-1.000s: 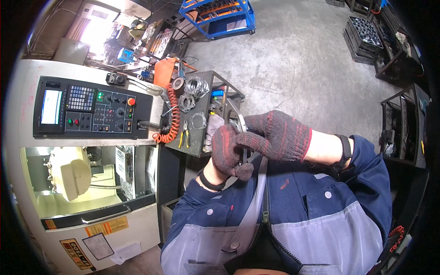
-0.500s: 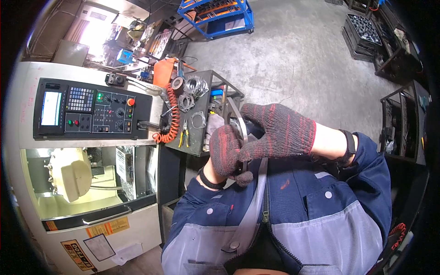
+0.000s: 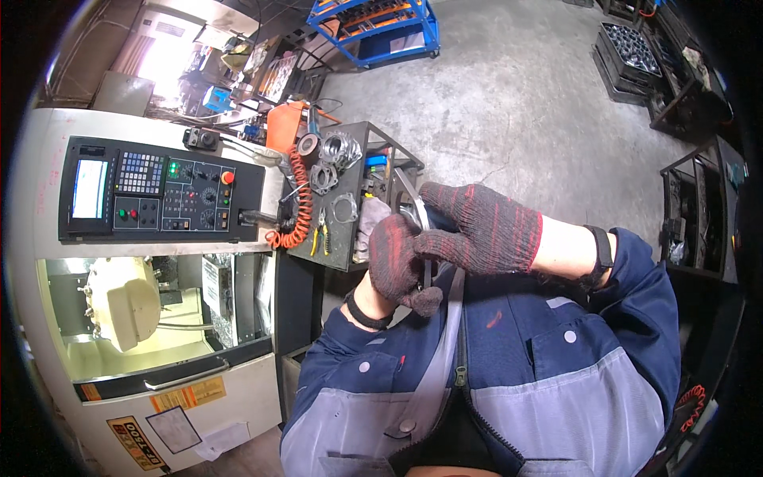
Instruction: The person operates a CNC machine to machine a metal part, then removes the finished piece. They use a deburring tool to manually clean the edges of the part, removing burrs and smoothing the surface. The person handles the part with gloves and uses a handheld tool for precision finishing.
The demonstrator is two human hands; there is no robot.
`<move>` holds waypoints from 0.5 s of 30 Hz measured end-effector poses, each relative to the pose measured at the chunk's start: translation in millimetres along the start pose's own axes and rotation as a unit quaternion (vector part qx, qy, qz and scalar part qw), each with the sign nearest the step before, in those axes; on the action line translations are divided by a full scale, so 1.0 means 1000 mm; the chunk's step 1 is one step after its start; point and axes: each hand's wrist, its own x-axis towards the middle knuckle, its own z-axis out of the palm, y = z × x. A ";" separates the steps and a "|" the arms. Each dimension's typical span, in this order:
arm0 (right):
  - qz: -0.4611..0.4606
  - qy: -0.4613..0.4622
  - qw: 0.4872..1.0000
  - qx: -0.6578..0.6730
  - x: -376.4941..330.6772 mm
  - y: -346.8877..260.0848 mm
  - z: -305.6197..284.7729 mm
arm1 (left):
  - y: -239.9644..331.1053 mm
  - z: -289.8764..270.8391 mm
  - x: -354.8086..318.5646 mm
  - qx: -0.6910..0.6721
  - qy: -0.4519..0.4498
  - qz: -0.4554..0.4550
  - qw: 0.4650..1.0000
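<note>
In front of my chest, both hands wear dark knit gloves flecked with red. My left hand [image 3: 393,258] is closed on the near-left side of a thin, bright metal piece [image 3: 420,211], seen almost edge-on. From the right, my right hand [image 3: 486,229] grips the same piece, its thumb pointing left across the edge and its fingers at the far side. The gloves cover much of the piece, so its full outline is hidden. Just beyond my left hand, a grey cloth [image 3: 371,224] lies on the bench.
A machine with a control panel [image 3: 163,191] and a window stands left. The dark bench [image 3: 343,245] carries metal rings [image 3: 323,177], yellow-handled pliers [image 3: 321,237] and a coiled orange hose [image 3: 302,208]. Beyond are a blue cart [image 3: 397,49] and stacked crates [image 3: 628,67]; a dark rack [image 3: 699,203] stands right.
Both hands keep hold of the metal piece. My right thumb has slid slightly farther up along its edge, and my left hand has shifted a little to the right.
</note>
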 end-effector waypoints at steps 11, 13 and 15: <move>-0.020 0.011 1.000 -0.015 0.002 -0.001 0.003 | 0.006 -0.010 0.002 -0.035 -0.030 0.039 0.998; -0.017 0.012 1.000 -0.007 0.001 -0.001 0.003 | 0.004 -0.003 0.007 -0.073 0.006 0.038 0.997; -0.016 0.014 1.000 0.011 0.001 -0.001 0.005 | 0.004 0.000 0.009 -0.106 0.029 0.029 0.993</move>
